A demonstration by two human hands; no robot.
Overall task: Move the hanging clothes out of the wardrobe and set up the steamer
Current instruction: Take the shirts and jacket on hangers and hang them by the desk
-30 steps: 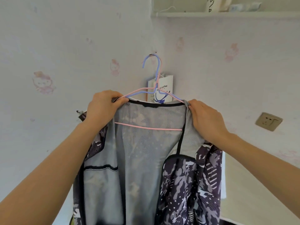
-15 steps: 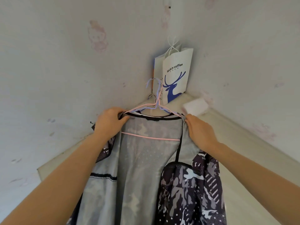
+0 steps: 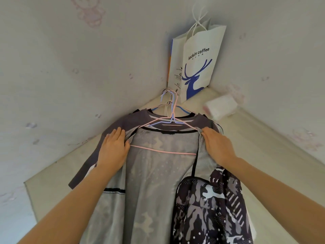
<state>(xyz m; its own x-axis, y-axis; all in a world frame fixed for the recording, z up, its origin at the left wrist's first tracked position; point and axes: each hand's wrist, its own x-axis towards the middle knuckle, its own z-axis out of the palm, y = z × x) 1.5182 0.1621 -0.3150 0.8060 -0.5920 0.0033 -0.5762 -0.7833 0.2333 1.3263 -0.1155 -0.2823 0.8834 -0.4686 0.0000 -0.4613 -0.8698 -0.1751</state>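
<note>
A camouflage jacket (image 3: 207, 206) with a grey mesh lining hangs open on a pink wire hanger (image 3: 163, 151), with a blue hanger (image 3: 169, 103) hooked alongside. It lies over a grey T-shirt (image 3: 123, 123) on a pale surface in the room's corner. My left hand (image 3: 112, 150) rests flat on the jacket's left shoulder, fingers extended. On the right shoulder, my right hand (image 3: 217, 147) pinches the fabric at the hanger's end. No steamer or wardrobe is in view.
A white paper coffee bag (image 3: 198, 62) with a blue deer stands in the corner behind the hangers. A white and pink roll (image 3: 220, 107) lies to its right. Wallpapered walls (image 3: 70, 67) close in on both sides of the pale surface (image 3: 263, 141).
The jacket and hangers came down from in front of the wall onto the corner surface over the grey T-shirt. My left hand went from gripping the shoulder to lying flat.
</note>
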